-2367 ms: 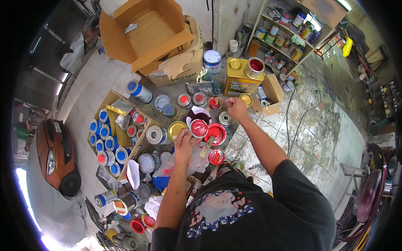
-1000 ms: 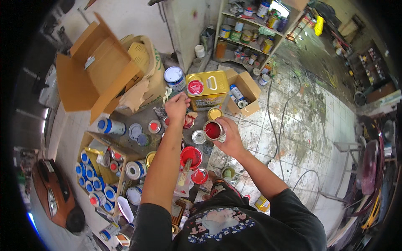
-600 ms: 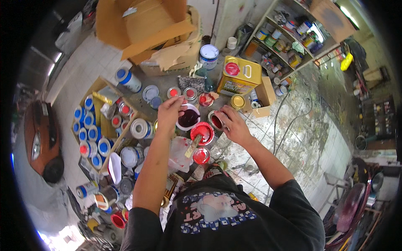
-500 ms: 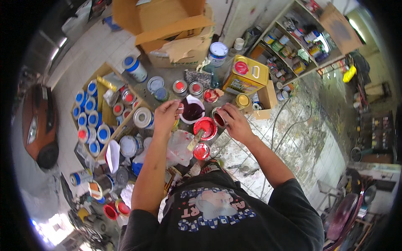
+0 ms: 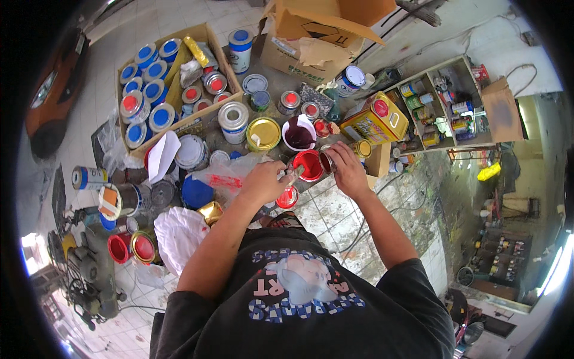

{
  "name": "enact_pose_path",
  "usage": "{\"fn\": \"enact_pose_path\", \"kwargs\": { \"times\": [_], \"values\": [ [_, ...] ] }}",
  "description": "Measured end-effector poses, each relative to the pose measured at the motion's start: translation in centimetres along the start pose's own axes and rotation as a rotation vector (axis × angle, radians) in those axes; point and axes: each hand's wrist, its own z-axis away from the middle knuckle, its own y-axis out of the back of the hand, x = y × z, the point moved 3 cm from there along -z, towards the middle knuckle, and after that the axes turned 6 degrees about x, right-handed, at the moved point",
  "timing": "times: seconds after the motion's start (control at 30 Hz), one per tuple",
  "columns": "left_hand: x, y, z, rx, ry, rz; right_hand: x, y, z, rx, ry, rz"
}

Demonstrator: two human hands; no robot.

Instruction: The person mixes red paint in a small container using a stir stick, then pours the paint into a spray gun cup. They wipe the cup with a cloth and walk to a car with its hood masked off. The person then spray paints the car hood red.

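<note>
My left hand point(image 5: 266, 181) is closed, its fingers round the upper end of a flat, paint-smeared wooden stick point(image 5: 297, 172). The stick leans into an open can of bright red paint point(image 5: 309, 163). My right hand point(image 5: 347, 169) grips a small open tin point(image 5: 326, 162), tilted beside the red can's right rim, with dark red inside. Just beyond the red can stands a white tub point(image 5: 299, 133) holding dark maroon paint. Nearer me is a smaller container with red paint on top point(image 5: 287, 197), partly covered by my left hand.
A cardboard box of blue-capped cans point(image 5: 236, 99) stands far left. A yellow rectangular tin point(image 5: 382, 119) and a gold-lidded can point(image 5: 263, 133) flank the work. Beyond are a big carton point(image 5: 299, 66) and a shelf of cans point(image 5: 442, 107). Plastic sheeting point(image 5: 224, 173) lies by my left forearm.
My left hand has left the white tub's rim and come nearer me, onto the stick. My right hand still holds the small tin. The whole view has shifted and turned.
</note>
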Motion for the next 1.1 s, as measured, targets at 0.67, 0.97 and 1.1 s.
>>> {"fn": "enact_pose_path", "kwargs": {
  "times": [0.67,0.97,1.1],
  "values": [
    [-2.1,-0.2,6.0,-0.177,0.026,-0.241,-1.8,0.0,-1.1,-0.084,0.066,0.118],
    [-0.7,0.6,6.6,-0.248,0.044,-0.230,-1.4,-0.5,-0.5,-0.096,0.073,0.178],
    [-1.4,-0.1,6.7,-0.242,0.025,-0.233,-1.5,-0.4,-0.6,-0.107,0.070,0.179]
  ]
}}
